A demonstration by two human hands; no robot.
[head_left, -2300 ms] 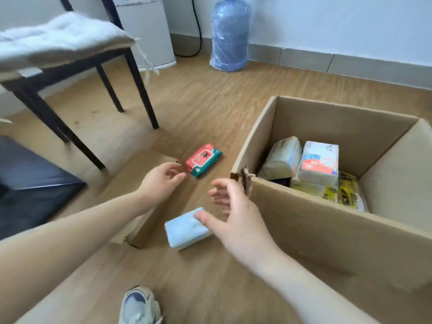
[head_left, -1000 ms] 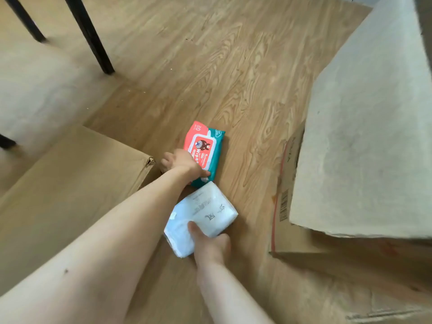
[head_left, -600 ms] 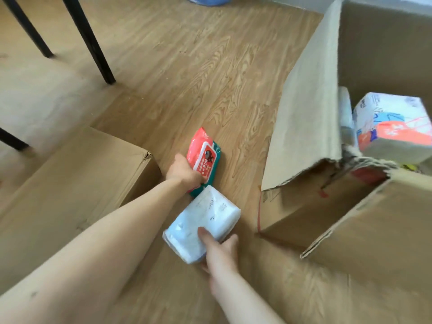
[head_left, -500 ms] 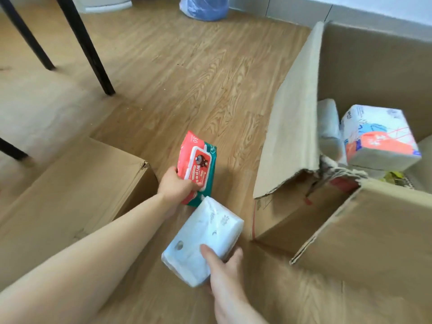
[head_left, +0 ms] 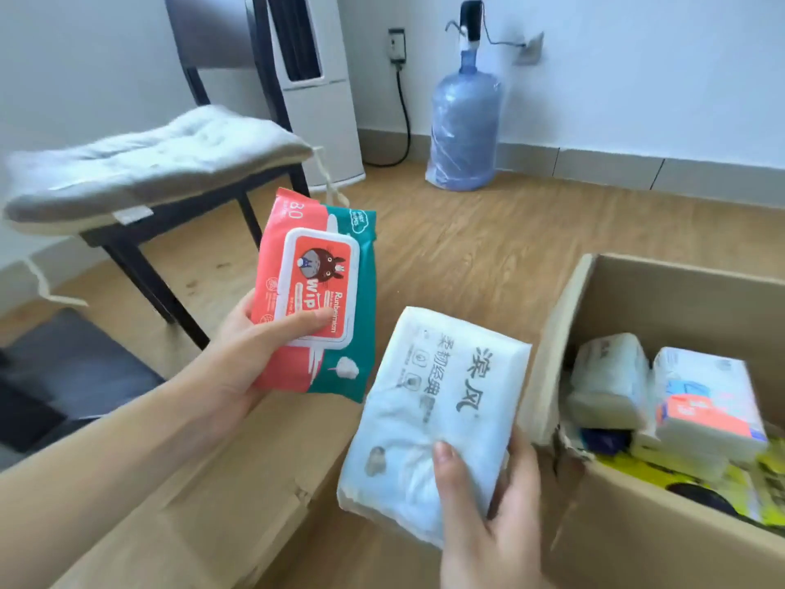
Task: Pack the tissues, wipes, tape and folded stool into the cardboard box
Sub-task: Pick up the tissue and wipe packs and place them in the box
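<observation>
My left hand [head_left: 242, 354] grips a red and teal pack of wipes [head_left: 323, 265], held upright in the air with my thumb across its lid. A pale blue pack of tissues [head_left: 433, 401] is lifted in my right hand [head_left: 488, 516], just left of the open cardboard box [head_left: 565, 333]. Inside the box lie a white tissue pack [head_left: 607, 376], a tissue pack with an orange and blue print [head_left: 705, 401], yellow packaging [head_left: 679, 474] and something dark underneath.
A flat closed cardboard box [head_left: 191, 503] lies under my left forearm. A black chair [head_left: 140, 248] with a grey cushion [head_left: 140, 163] stands at the left. A blue water jug [head_left: 463, 133] and a white appliance [head_left: 318, 104] stand by the far wall. A dark mat [head_left: 72, 376] lies at the left.
Both hands have lifted their packs off the floor and raised them. The view has tilted up, showing the chair, the wall and the jug.
</observation>
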